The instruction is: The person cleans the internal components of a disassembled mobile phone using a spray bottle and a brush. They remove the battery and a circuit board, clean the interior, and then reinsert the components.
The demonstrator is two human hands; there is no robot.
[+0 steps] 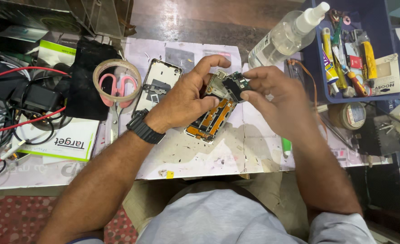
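Clearly both hands work close together above the desk. The left hand, with a black watch on its wrist, is curled around an opened phone frame, thumb and fingers clamped on its upper end so the orange and dark inner parts face up and stay steady. The right hand pinches a small dark circuit board between its fingertips at the top of that frame, touching it; such a fine pinch suits a small, delicate part. Just left of the hands lies a separate phone back shell, and farther left pink-handled scissors lie inside a tape roll. A clear spray bottle lies beyond the right hand, beside a blue tray of tools. White stained paper covers the cluttered desk; tangled cables crowd its left end.
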